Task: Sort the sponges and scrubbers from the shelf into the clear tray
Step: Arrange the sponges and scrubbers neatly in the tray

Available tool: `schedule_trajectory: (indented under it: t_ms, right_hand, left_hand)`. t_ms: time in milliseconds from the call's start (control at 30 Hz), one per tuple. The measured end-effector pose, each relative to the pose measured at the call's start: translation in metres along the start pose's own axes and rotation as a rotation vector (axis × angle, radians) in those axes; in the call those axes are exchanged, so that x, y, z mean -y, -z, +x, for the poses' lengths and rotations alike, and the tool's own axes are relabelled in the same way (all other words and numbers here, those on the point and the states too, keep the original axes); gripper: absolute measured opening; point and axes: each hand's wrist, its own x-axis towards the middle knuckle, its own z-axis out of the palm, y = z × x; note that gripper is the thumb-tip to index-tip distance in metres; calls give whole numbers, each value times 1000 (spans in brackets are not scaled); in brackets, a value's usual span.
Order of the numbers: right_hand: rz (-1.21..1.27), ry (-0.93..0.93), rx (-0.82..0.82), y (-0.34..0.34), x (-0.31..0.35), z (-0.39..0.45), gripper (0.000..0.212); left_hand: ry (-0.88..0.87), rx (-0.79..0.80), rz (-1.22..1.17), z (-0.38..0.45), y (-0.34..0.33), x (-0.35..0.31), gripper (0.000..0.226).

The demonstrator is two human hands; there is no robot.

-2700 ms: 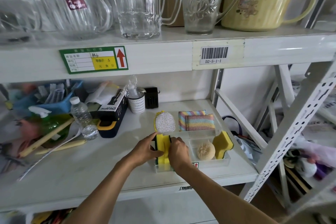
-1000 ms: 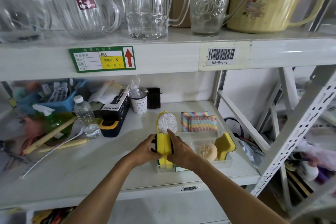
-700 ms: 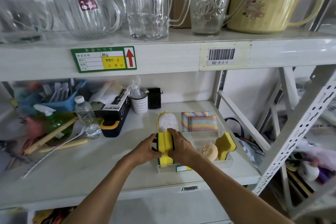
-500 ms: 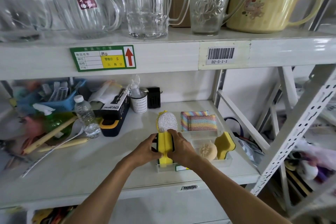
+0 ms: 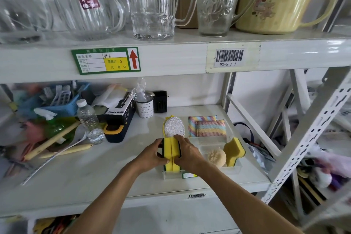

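Observation:
A clear tray [image 5: 234, 170] sits at the front right of the lower shelf. My left hand [image 5: 152, 155] and my right hand [image 5: 187, 152] press from both sides on two yellow sponges [image 5: 171, 155] standing on edge in the tray's left end. Further right in the tray lie a round tan scrubber [image 5: 216, 157] and a shaped yellow sponge [image 5: 234, 151]. A silver mesh scrubber [image 5: 174, 127] and striped rainbow sponges [image 5: 208, 126] are at the tray's far side; whether they sit inside it I cannot tell.
Left of the tray are a black and yellow spray bottle box [image 5: 118, 119], a water bottle [image 5: 90, 121], wooden-handled brushes [image 5: 57, 138] and a blue basket [image 5: 57, 99]. Glass jugs [image 5: 152, 4] and a yellow cup [image 5: 281, 5] line the upper shelf. A metal upright [image 5: 303, 138] slants at right.
Both hands have stayed clamped on the yellow sponges at the tray's left end. The right hand has shifted slightly along the sponges; nothing else on the shelf has moved.

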Motion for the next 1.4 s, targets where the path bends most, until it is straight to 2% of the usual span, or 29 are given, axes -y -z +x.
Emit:
schedule_trajectory:
  t_ms: [600,767,967,1233,1400]
  right_hand:
    - [19,-64,62,-12,-12,1,79]
    - [36,-70,68,-13,-13,2,81]
    - [69,-64,40,-16,-13,0,76]
    - [74,-47,-6,-19,-11,1,72]
    - [77,-29,-26,-23,-10,0,72]
  left_hand:
    - [24,30,85,1,-7,-2,74]
    - [27,43,123,4,-7,-2,68]
    - [34,27,148,4,-8,-1,60]
    - [42,19,140,2,-5,2,68]
    - [45,7,185,1,-2,1,65]
